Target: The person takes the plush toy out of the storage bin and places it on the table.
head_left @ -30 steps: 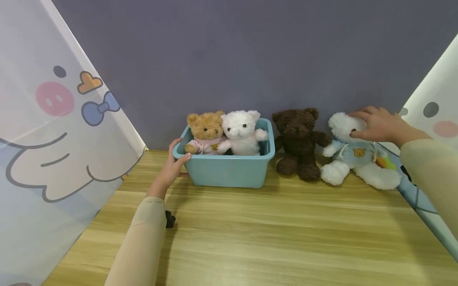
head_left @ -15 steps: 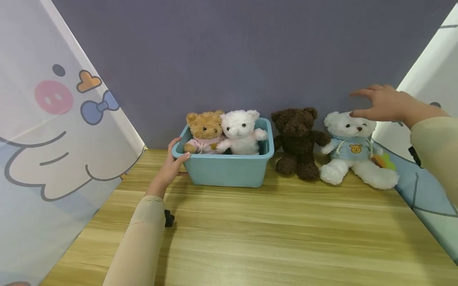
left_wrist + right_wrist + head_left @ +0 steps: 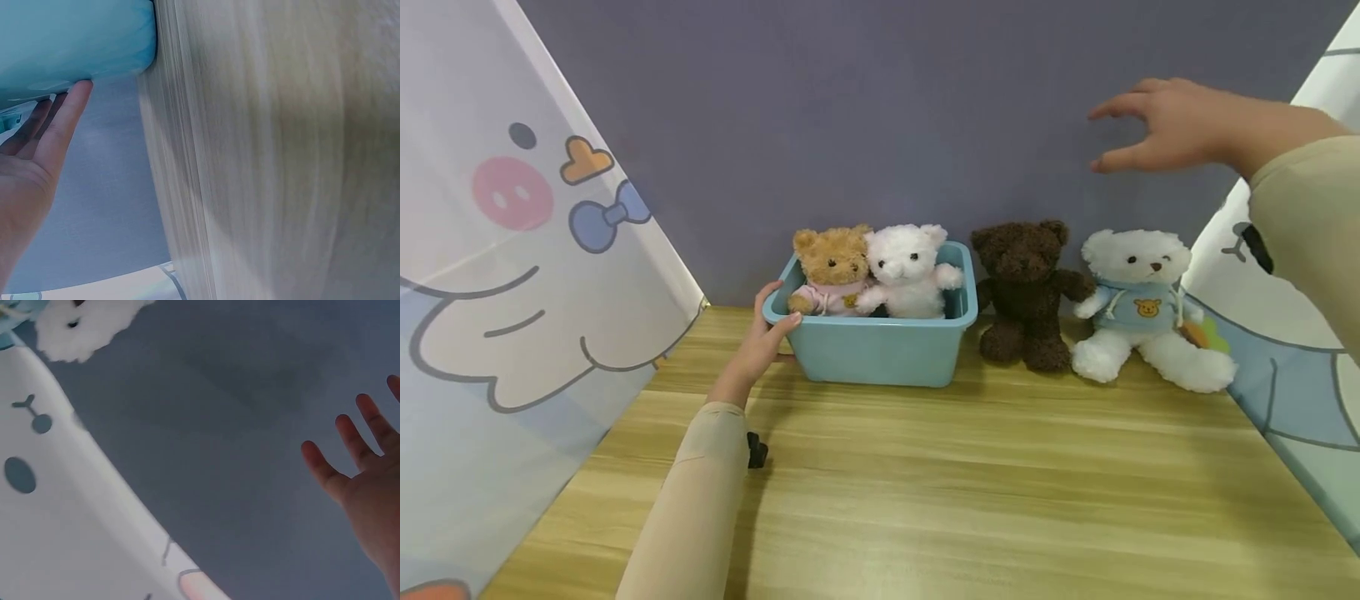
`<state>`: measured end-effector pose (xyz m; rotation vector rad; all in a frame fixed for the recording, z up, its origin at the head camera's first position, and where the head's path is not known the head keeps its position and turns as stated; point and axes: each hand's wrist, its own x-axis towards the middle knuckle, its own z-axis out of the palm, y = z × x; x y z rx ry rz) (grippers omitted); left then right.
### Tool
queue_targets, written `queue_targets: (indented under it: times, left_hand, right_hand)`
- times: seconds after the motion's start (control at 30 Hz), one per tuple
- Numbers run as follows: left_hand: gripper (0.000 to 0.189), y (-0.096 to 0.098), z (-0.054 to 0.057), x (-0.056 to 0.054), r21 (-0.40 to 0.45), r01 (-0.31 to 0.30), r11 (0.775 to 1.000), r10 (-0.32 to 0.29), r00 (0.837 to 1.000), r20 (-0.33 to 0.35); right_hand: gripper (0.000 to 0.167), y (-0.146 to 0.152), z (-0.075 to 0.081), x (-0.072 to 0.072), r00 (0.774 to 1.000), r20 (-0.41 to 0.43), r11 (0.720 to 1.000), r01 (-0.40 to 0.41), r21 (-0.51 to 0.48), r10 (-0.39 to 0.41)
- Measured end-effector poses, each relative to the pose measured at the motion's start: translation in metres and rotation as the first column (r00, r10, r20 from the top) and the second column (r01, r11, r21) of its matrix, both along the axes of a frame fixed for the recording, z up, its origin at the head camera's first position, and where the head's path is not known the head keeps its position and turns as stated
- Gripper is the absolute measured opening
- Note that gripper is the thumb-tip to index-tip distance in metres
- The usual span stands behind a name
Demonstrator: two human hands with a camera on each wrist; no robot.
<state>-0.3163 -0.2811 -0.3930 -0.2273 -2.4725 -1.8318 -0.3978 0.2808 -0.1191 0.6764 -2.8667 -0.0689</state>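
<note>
A light-blue plastic storage bin (image 3: 880, 354) stands on the table, holding a tan teddy bear in a pink top (image 3: 833, 262) and a white-and-pink teddy bear (image 3: 902, 258). My left hand (image 3: 760, 342) holds its left front corner, thumb at the rim; in the left wrist view the fingers (image 3: 59, 128) lie against the outer wall. Right of the bin sit a dark brown teddy bear (image 3: 1022, 292) and a white teddy bear in a blue hoodie (image 3: 1138, 308). Above the white one, my right hand (image 3: 1187, 125) is in the air, fingers spread around nothing.
A wood-grain table (image 3: 970, 483) stretches in front of the bin and bears. Behind them rises a grey wall panel (image 3: 887, 108). Cartoon-printed cloths hang at the left (image 3: 512, 308) and right (image 3: 1270, 308) sides.
My right hand has let go of the white bear's head and risen well above it, drifting slightly left. The left hand stays on the bin, and the bears keep their places.
</note>
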Motion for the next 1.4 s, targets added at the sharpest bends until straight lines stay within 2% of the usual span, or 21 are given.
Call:
queue_targets:
  times: [0.23,0.43,0.6,0.77,0.93,1.23,1.4]
  left_hand:
    - [0.082,0.005,-0.002,0.0,-0.001,0.006,1.0,-0.006,1.0,0.002]
    - [0.081,0.007,-0.002,0.0,0.005,0.009,1.0,-0.009,1.0,-0.003]
    - [0.081,0.008,-0.003,0.003,0.01,0.007,1.0,-0.008,1.0,0.002]
    - [0.081,0.006,-0.002,0.002,0.007,0.004,1.0,-0.004,1.0,0.005]
    - [0.081,0.004,-0.003,0.004,0.012,-0.006,1.0,0.006,1.0,0.018]
    - [0.081,0.001,0.0,0.007,0.015,-0.02,1.0,0.019,1.0,0.015]
    - [0.081,0.001,-0.002,0.008,0.022,-0.019,1.0,0.018,1.0,0.025]
  right_hand:
    - [0.086,-0.05,0.002,0.001,0.999,0.019,0.998,-0.044,-0.039,0.044]
    - [0.089,-0.091,-0.007,-0.003,0.993,0.097,0.992,-0.056,-0.112,0.067]
    - [0.093,-0.122,-0.018,-0.006,0.976,0.183,0.983,-0.087,-0.161,0.116]
    - [0.097,-0.151,-0.032,-0.012,0.953,0.253,0.979,-0.127,-0.161,0.165]
    - [0.096,-0.187,-0.054,-0.016,0.939,0.28,0.972,-0.156,-0.177,0.201]
    - [0.095,-0.238,-0.115,-0.016,0.904,0.317,0.93,-0.185,-0.318,0.288]
    - [0.093,-0.244,-0.128,-0.018,0.9,0.346,0.936,-0.154,-0.316,0.264]
